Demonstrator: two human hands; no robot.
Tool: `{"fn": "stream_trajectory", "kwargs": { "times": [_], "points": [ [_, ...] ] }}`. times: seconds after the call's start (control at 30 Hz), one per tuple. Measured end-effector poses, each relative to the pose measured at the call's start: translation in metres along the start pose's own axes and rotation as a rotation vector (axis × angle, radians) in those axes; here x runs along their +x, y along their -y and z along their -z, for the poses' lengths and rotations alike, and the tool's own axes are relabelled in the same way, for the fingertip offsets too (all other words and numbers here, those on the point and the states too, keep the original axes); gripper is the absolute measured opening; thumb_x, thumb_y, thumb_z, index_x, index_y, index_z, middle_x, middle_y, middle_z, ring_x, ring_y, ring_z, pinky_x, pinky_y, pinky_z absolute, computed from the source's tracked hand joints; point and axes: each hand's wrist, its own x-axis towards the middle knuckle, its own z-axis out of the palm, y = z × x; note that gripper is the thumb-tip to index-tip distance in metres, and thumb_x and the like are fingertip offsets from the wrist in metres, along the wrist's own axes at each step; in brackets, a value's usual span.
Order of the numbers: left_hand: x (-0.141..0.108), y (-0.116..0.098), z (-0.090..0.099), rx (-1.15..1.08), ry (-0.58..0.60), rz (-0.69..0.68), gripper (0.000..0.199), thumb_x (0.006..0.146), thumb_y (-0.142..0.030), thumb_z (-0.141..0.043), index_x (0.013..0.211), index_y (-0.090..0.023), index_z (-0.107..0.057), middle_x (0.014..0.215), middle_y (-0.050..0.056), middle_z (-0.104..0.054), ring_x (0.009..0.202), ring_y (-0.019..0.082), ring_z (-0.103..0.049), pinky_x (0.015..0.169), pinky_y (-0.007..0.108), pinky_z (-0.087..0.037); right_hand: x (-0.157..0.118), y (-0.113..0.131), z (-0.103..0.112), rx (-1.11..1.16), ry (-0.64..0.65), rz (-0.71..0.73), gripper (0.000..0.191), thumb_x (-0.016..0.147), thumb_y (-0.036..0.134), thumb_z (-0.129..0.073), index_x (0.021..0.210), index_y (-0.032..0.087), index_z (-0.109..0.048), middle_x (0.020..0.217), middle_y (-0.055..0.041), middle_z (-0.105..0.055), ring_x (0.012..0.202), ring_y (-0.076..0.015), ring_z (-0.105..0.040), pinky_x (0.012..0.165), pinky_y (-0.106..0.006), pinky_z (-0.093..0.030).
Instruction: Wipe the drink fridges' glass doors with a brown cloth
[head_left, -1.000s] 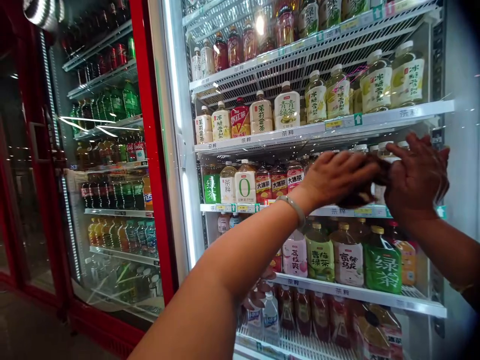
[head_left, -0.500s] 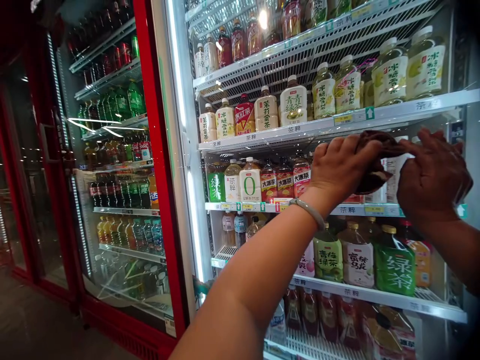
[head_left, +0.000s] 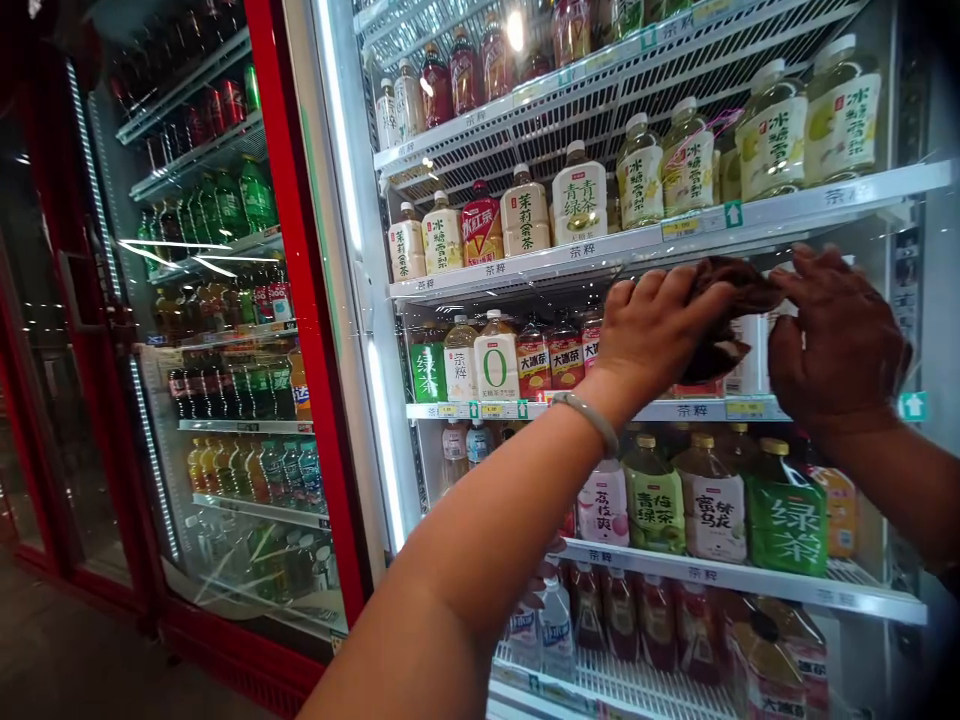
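In the head view, my left hand wraps its fingers round the left side of a crumpled dark brown cloth. A pale bangle circles my left wrist. My right hand, darker in the picture, has its fingertips on the right end of the same cloth. The cloth hangs between the hands in front of a lit drinks cooler, with a darker fold lower down. Behind my hands are a row of red-labelled bottles and a shelf edge.
Bottles fill several shelves, among them a green-labelled bottle below my right hand. A red-framed glass cooler stands on the left. Blurred fingers show below my left forearm; whose they are is unclear.
Both hands and the cloth have shifted slightly left in the view. The shelves have also shifted a little left. Blurred fingers now show below the left forearm.
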Motion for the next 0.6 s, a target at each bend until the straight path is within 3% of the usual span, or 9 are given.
{"fn": "stream_trajectory", "kwargs": {
  "times": [0.07, 0.17, 0.23, 0.33, 0.4, 0.5, 0.53, 0.6],
  "points": [
    [-0.007, -0.019, -0.004, 0.005, -0.008, 0.053, 0.042, 0.108, -0.049, -0.038, 0.135, -0.033, -0.066, 0.139, 0.01, -0.061, 0.121, 0.028, -0.058, 0.095, 0.044, -0.039, -0.001, -0.001, 0.001, 0.001, 0.04, 0.004, 0.054, 0.094, 0.034, -0.05, 0.145, 0.021, -0.059, 0.154, -0.0088, -0.056, 0.15, -0.0251, -0.047, 0.127, -0.049, -0.039],
    [-0.031, -0.041, -0.012, -0.025, -0.04, -0.145, 0.038, 0.109, -0.036, -0.039, 0.135, -0.035, -0.066, 0.14, 0.005, -0.061, 0.126, 0.025, -0.058, 0.099, 0.043, -0.04, -0.001, -0.003, 0.002, 0.04, 0.101, -0.011, 0.051, 0.095, 0.035, -0.051, 0.144, 0.022, -0.06, 0.156, -0.0082, -0.054, 0.151, -0.0241, -0.045, 0.13, -0.049, -0.035],
    [-0.038, -0.035, -0.015, -0.031, -0.048, -0.284, 0.038, 0.108, -0.032, -0.04, 0.136, -0.035, -0.065, 0.139, 0.003, -0.062, 0.126, 0.024, -0.058, 0.1, 0.042, -0.041, -0.002, -0.004, 0.002, 0.051, 0.098, -0.019, 0.048, 0.096, 0.035, -0.051, 0.141, 0.023, -0.061, 0.154, -0.008, -0.056, 0.15, -0.0232, -0.046, 0.13, -0.048, -0.035],
    [-0.022, -0.007, -0.012, -0.022, -0.034, -0.429, 0.039, 0.109, -0.033, -0.038, 0.14, -0.036, -0.062, 0.138, 0.003, -0.063, 0.122, 0.023, -0.06, 0.097, 0.041, -0.041, -0.001, -0.004, 0.0, 0.031, 0.064, 0.011, 0.05, 0.093, 0.033, -0.054, 0.14, 0.021, -0.063, 0.153, -0.0089, -0.058, 0.149, -0.0244, -0.048, 0.128, -0.049, -0.038],
    [-0.005, 0.004, -0.01, -0.026, -0.039, -0.266, 0.041, 0.109, -0.045, -0.038, 0.138, -0.034, -0.064, 0.137, 0.007, -0.063, 0.119, 0.025, -0.06, 0.094, 0.043, -0.041, 0.0, -0.002, -0.001, 0.014, 0.038, 0.021, 0.052, 0.09, 0.029, -0.054, 0.14, 0.02, -0.063, 0.152, -0.0093, -0.058, 0.149, -0.0253, -0.049, 0.128, -0.05, -0.038],
    [0.003, -0.01, -0.012, -0.041, -0.076, 0.078, 0.043, 0.106, -0.055, -0.043, 0.131, -0.031, -0.07, 0.135, 0.01, -0.063, 0.118, 0.028, -0.06, 0.094, 0.045, -0.041, 0.001, -0.001, 0.001, 0.013, 0.036, -0.011, 0.056, 0.088, 0.028, -0.055, 0.143, 0.02, -0.061, 0.152, -0.0087, -0.058, 0.15, -0.027, -0.047, 0.13, -0.054, -0.035],
    [-0.001, -0.02, -0.013, -0.049, -0.094, 0.102, 0.041, 0.107, -0.052, -0.043, 0.13, -0.032, -0.071, 0.135, 0.009, -0.064, 0.118, 0.028, -0.06, 0.095, 0.045, -0.041, 0.0, -0.001, 0.002, 0.024, 0.052, -0.021, 0.057, 0.089, 0.029, -0.055, 0.145, 0.021, -0.059, 0.153, -0.0084, -0.057, 0.151, -0.028, -0.046, 0.13, -0.056, -0.033],
    [-0.014, -0.039, -0.014, -0.061, -0.118, -0.002, 0.039, 0.109, -0.043, -0.039, 0.129, -0.033, -0.071, 0.134, 0.005, -0.065, 0.118, 0.025, -0.061, 0.097, 0.044, -0.041, 0.0, -0.001, 0.004, 0.055, 0.087, -0.023, 0.056, 0.093, 0.032, -0.055, 0.147, 0.022, -0.058, 0.155, -0.0075, -0.055, 0.152, -0.0291, -0.044, 0.131, -0.059, -0.029]
  ]
}}
